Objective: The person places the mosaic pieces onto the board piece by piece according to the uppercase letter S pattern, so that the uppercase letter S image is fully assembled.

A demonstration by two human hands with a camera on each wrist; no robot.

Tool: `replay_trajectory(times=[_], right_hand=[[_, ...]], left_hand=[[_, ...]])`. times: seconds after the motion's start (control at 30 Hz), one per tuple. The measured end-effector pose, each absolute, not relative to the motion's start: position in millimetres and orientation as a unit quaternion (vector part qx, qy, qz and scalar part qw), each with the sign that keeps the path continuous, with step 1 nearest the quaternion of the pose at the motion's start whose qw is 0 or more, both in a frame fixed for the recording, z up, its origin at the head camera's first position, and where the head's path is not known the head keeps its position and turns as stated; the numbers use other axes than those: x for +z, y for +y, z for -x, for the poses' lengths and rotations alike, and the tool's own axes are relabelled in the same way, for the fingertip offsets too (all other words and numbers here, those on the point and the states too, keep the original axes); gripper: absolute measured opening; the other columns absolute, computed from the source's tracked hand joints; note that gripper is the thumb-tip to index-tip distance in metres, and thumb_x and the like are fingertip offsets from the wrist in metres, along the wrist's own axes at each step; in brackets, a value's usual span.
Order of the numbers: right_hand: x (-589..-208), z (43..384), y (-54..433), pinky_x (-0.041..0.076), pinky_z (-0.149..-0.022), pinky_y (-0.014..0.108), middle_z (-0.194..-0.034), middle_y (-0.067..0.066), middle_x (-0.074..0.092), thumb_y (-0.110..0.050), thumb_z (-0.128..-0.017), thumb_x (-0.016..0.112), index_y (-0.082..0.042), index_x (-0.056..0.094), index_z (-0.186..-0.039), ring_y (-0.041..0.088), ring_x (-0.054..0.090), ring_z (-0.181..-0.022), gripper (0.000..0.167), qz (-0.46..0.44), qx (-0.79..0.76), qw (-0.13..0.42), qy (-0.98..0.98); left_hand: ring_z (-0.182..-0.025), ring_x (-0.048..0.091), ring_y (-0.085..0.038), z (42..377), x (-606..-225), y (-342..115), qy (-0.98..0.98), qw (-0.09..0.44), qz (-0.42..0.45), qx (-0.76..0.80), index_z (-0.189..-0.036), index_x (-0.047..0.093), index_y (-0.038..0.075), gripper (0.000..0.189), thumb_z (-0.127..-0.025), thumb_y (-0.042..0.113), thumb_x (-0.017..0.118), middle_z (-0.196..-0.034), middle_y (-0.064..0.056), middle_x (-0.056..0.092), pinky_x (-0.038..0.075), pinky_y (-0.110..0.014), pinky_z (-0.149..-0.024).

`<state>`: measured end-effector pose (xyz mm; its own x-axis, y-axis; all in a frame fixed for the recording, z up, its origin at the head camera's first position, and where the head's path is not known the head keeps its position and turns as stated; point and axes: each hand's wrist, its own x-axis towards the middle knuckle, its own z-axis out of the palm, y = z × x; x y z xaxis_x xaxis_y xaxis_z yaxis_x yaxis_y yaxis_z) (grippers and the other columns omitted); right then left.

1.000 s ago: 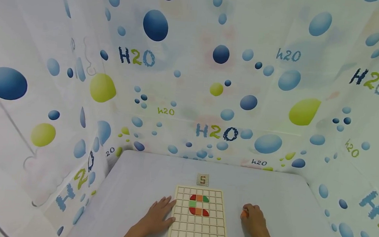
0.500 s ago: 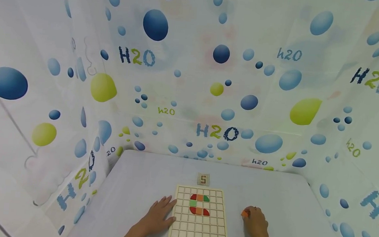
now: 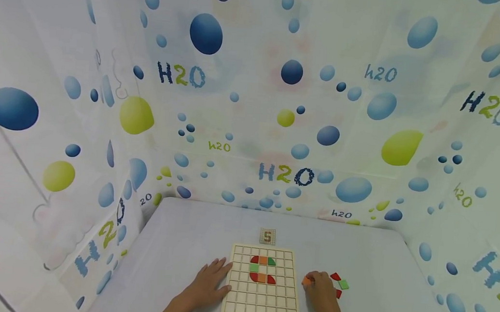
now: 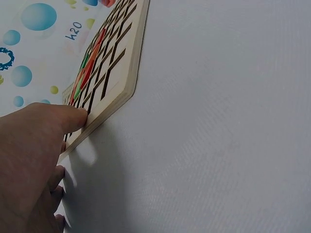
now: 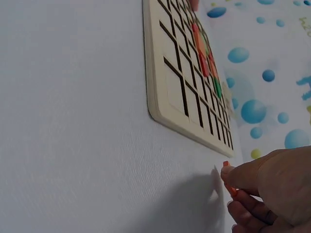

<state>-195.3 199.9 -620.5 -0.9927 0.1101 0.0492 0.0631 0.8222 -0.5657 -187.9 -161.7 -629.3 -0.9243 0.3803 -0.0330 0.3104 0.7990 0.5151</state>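
A pale wooden grid board [image 3: 261, 302] lies on the table. Set in its upper cells are red, orange and green tiles, among them a light green tile [image 3: 254, 268] and a dark green quarter-round [image 3: 271, 261]. My left hand [image 3: 208, 286] rests at the board's left edge, fingers straight, with the thumb on the rim in the left wrist view. Just off the board's right edge, my right hand [image 3: 322, 291] pinches an orange tile [image 5: 229, 182] between thumb and fingers. Beyond the board lies a small card [image 3: 267, 236] showing an S pattern on a grid.
Loose tiles lie right of my right hand: a red tile [image 3: 335, 276], a light green tile [image 3: 343, 284] and another red tile [image 3: 338, 293], partly hidden by the hand. A white cloth covers the table [image 3: 201, 225]. A curtain [image 3: 244, 117] printed with bubbles hangs behind it.
My right hand has moved left toward the board with the orange tile, uncovering the loose red and green tiles. My left hand and the board have stayed put.
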Motion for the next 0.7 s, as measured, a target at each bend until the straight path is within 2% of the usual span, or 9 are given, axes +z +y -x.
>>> replay_trajectory(times=[0.17, 0.4, 0.53, 0.7], right_hand=[[-615.8, 194.0, 179.5, 0.055, -0.085, 0.050, -0.106, 0.011, 0.063, -0.009, -0.092, 0.076, -0.004, 0.073, -0.109, 0.026, 0.062, -0.097, 0.018, 0.042, 0.303, 0.009, -0.952], [-618.9, 189.0, 159.0, 0.047, -0.075, 0.039, -0.098, 0.001, 0.059, -0.010, -0.092, 0.077, -0.009, 0.070, -0.108, 0.016, 0.054, -0.089, 0.018, -0.068, 0.323, 0.000, -0.944], [-623.1, 182.7, 150.2, 0.041, -0.075, 0.035, -0.097, -0.003, 0.057, -0.014, -0.096, 0.076, -0.014, 0.065, -0.105, 0.012, 0.048, -0.086, 0.014, -0.130, 0.344, -0.018, -0.930], [-625.7, 176.6, 145.2, 0.039, -0.076, 0.037, -0.099, -0.007, 0.057, -0.022, -0.099, 0.075, -0.021, 0.064, -0.097, 0.010, 0.051, -0.090, 0.011, -0.178, 0.345, -0.026, -0.921]], left_hand=[[-0.156, 0.031, -0.046, 189.4, -631.2, -161.7, 0.946, 0.070, -0.181, 0.258, -0.158, 0.047, 0.009, 0.069, -0.102, 0.043, 0.065, -0.168, -0.019, 0.039, 0.024, -0.072, -0.123], [-0.155, 0.032, -0.046, 190.8, -629.9, -161.3, 0.948, 0.067, -0.181, 0.252, -0.158, 0.047, 0.008, 0.069, -0.101, 0.043, 0.065, -0.167, -0.020, 0.039, 0.026, -0.072, -0.122], [-0.155, 0.032, -0.047, 190.7, -628.5, -160.7, 0.947, 0.068, -0.182, 0.257, -0.158, 0.048, 0.008, 0.068, -0.101, 0.042, 0.066, -0.167, -0.020, 0.040, 0.026, -0.073, -0.122], [-0.155, 0.032, -0.048, 190.0, -629.3, -161.0, 0.945, 0.071, -0.184, 0.261, -0.158, 0.048, 0.007, 0.068, -0.101, 0.042, 0.065, -0.166, -0.021, 0.040, 0.025, -0.074, -0.121]])
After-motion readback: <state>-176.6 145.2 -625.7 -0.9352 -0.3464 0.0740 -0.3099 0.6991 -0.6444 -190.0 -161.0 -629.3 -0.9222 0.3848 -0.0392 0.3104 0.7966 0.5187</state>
